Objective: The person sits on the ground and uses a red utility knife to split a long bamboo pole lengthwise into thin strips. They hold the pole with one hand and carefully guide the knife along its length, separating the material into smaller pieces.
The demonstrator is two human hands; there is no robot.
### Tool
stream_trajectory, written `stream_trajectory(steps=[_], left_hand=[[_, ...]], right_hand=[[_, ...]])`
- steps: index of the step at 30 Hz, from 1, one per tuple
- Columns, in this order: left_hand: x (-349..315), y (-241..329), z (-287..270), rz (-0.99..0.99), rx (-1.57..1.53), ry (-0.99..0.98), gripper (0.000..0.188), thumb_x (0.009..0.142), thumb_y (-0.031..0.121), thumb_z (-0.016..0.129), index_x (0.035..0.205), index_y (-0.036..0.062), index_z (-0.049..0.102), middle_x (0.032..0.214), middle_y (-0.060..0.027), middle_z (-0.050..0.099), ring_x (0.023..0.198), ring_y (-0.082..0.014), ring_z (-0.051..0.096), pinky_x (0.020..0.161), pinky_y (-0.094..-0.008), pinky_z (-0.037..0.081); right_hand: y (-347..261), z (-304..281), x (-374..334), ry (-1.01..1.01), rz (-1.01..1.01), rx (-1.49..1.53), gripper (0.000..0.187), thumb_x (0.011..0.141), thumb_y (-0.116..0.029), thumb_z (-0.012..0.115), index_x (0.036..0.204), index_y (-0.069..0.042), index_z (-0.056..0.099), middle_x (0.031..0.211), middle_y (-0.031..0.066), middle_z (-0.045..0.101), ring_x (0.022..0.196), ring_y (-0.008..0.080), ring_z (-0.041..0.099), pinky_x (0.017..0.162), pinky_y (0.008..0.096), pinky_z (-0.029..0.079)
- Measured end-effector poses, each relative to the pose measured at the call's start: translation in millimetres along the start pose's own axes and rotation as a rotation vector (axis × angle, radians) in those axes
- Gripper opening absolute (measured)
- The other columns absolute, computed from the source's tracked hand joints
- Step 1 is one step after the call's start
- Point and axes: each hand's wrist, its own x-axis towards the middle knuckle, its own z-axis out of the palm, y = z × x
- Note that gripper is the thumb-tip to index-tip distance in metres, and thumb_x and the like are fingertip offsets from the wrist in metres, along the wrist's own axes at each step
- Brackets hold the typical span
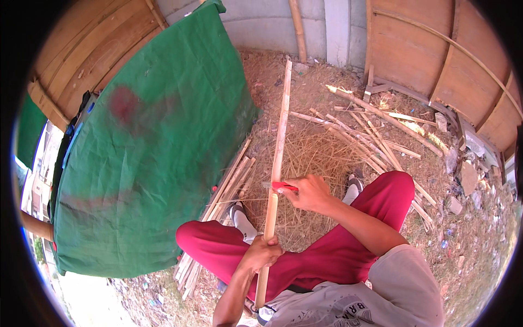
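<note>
A long, narrow bamboo strip point(280, 125) runs from near my lap out over the ground in front of me. My left hand point(263, 254) is closed round its lower part, close to my left knee. In my right hand point(309, 192) is a red-handled cutter knife point(285, 186), its handle gripped in the fingers. The knife lies across the strip near the middle, its blade end at the strip's left edge. Above the knife the strip looks paler and rougher; below it the surface is smoother and yellowish.
Thin shavings point(310, 163) cover the ground between my feet. Cut strips point(229, 182) are stacked at left beside a green tarp point(152, 141). More strips and poles point(381, 141) lie at right, with rubble point(468, 177) beyond. Wooden panels point(414, 49) and a grey wall point(261, 35) stand behind.
</note>
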Motion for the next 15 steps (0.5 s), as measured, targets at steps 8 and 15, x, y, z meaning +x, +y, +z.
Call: stream_trajectory(steps=[8, 15], left_hand=[[5.0, -17.3, -15.3, -0.020, 0.013, 0.005, 0.041, 0.076, -0.016, 0.063, 0.073, 0.0157, 0.037, 0.055, -0.0011, 0.049, 0.039, -0.0067, 0.040, 0.035, -0.0253, 0.025], [1.3, -11.3, -8.1, -0.051, 0.075, 0.045, 0.038, 0.079, -0.008, 0.062, 0.069, 0.0157, 0.034, 0.052, 0.0020, 0.042, 0.040, -0.0067, 0.038, 0.036, -0.0265, 0.025]], right_hand=[[3.3, 7.0, 8.3, -0.012, -0.017, -0.064, 0.038, 0.091, -0.045, 0.066, 0.105, -0.013, 0.079, 0.056, 0.0150, 0.064, 0.043, 0.0286, 0.060, 0.042, 0.0409, 0.047], [8.1, 10.4, 18.5, -0.063, 0.084, -0.118, 0.036, 0.094, -0.046, 0.061, 0.104, -0.016, 0.079, 0.059, 0.0137, 0.065, 0.054, 0.0308, 0.065, 0.049, 0.0440, 0.051]])
